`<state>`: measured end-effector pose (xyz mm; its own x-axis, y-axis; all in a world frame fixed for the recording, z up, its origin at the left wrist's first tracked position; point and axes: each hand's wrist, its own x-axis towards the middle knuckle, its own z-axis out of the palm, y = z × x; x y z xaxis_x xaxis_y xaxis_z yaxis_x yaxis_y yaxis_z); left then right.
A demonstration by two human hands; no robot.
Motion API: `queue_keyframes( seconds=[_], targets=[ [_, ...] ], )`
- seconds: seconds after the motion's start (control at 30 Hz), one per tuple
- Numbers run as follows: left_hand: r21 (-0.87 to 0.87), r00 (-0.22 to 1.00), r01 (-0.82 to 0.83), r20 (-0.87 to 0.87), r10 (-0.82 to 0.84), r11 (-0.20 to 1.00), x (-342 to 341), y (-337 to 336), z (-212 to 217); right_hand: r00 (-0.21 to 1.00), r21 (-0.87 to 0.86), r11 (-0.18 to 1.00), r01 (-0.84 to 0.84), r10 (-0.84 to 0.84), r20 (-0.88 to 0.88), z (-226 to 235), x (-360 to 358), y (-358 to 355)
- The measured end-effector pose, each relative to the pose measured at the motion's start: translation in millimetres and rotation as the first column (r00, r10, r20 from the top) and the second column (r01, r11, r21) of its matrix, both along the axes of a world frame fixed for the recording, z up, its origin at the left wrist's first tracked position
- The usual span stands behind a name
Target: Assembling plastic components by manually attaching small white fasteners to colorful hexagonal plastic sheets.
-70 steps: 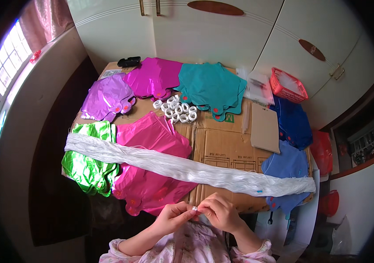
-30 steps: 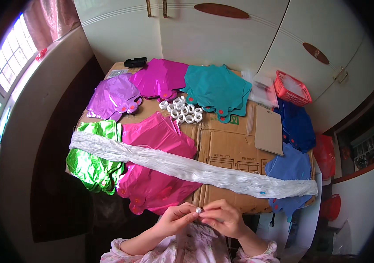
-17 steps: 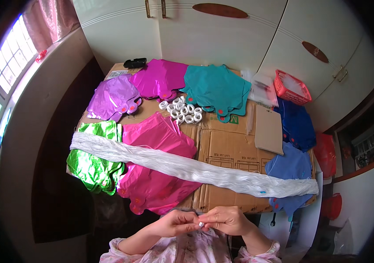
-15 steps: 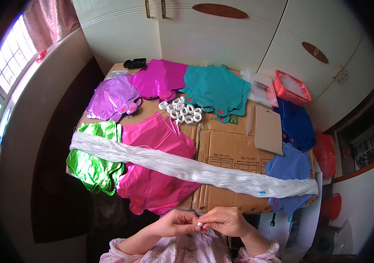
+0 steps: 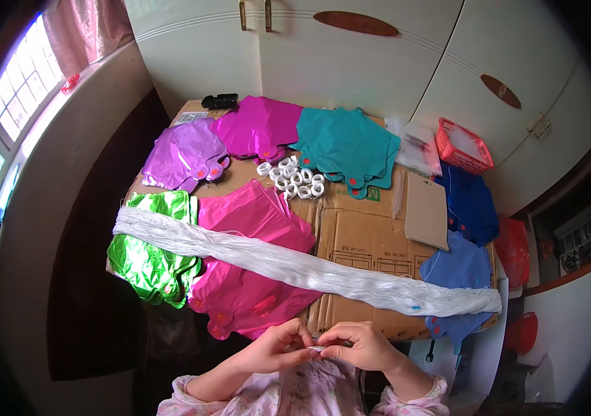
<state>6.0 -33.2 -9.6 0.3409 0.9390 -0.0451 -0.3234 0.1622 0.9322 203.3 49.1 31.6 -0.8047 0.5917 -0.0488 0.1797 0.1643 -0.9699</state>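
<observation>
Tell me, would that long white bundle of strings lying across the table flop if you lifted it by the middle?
Probably yes. The white string bundle follows the bumps of the pink foil sheets beneath it, so it looks limp. Its loose strands could slip apart, and it seems light for its length.

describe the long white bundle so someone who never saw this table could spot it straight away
On the cardboard-covered table, a long white bundle of string lies slantwise from the green foil balloons on the left to the blue ones on the right. It is the only white strip crossing the coloured piles.
</observation>
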Motion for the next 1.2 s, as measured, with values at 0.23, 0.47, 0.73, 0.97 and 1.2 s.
queue_keyframes(
  seconds=[0.23,0.47,0.73,0.97,1.2],
  targets=[
    [0.349,0.852,-0.426,-0.155,0.499,0.835,-14.3,7.2,8.1,0.990,0.713,0.701,-0.025,0.118,-0.082,2.8,-17.2,47.6],
    [0.330,0.822,-0.526,-0.040,0.568,0.784,-21.0,-4.5,7.4,0.986,0.980,0.147,0.131,-0.127,-0.112,-39.5,-72.4,161.3],
    [0.224,0.825,-0.537,-0.061,0.562,0.813,-35.7,-18.9,2.0,0.977,0.967,0.238,0.088,-0.211,-0.037,-74.1,-98.2,200.5],
    [0.261,0.829,-0.535,-0.022,0.559,0.803,-25.6,-10.8,0.8,0.974,0.950,0.279,0.142,-0.210,-0.084,-76.0,-99.4,197.4],
    [0.266,0.846,-0.471,-0.132,0.516,0.841,-25.5,-8.8,8.1,0.959,0.846,0.470,0.253,-0.235,-0.156,-45.7,-72.6,166.9]
  ],
)
